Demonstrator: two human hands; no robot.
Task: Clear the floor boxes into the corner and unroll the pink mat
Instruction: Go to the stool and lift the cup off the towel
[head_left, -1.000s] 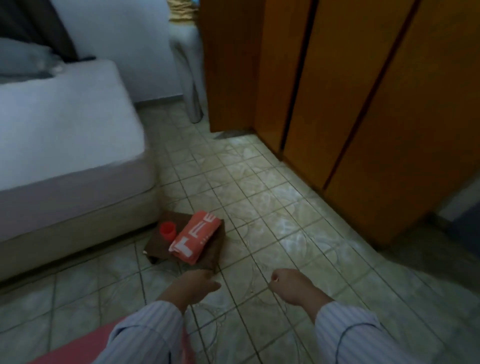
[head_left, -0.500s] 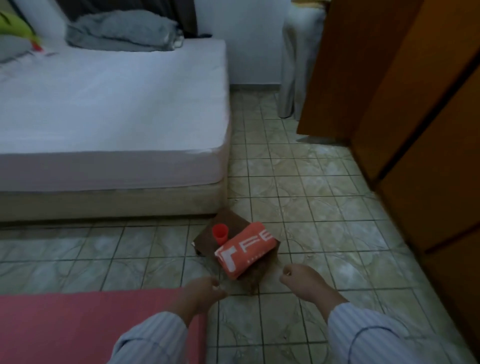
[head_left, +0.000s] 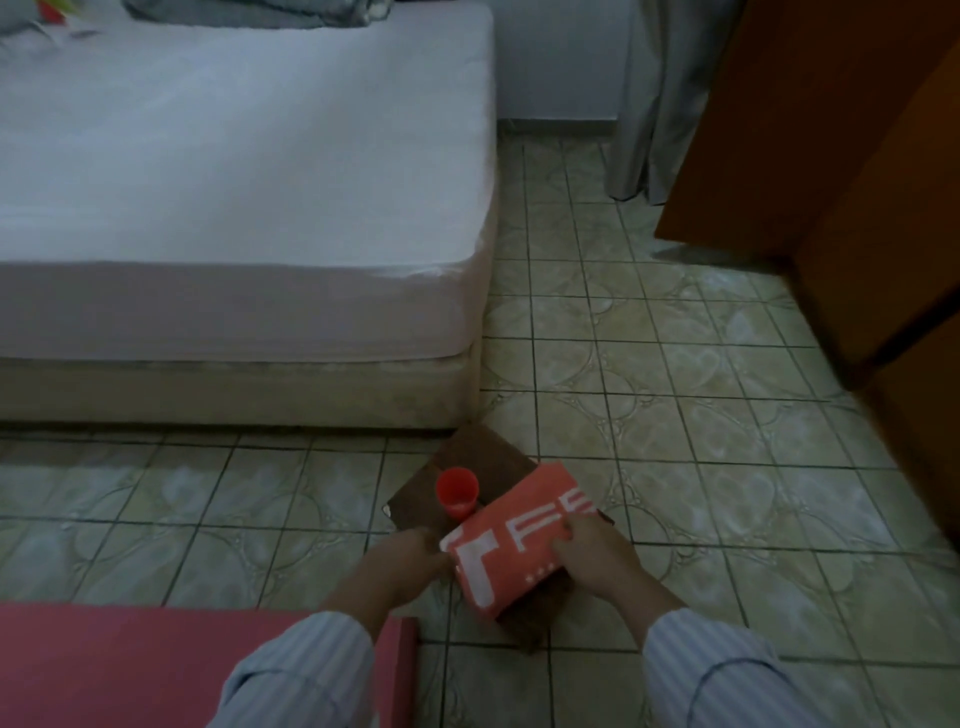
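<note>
both hands, left hand (head_left: 410, 561) and right hand (head_left: 597, 558), gripped the orange box (head_left: 514, 540) on the brown box (head_left: 467, 467), the red cup (head_left: 457, 491) at its 11 o'clock.

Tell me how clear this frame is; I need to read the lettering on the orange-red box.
Head view: dim, bluish light, soft overall, wardrobe edge smeared at right; large white letters on the orange-red box show, partly covered by the right hand.

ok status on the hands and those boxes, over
Left hand and right hand both gripping the red box with white lettering. It sits on the flat brown box beside a small red plastic cup. Pink mat flat on the floor.
</note>
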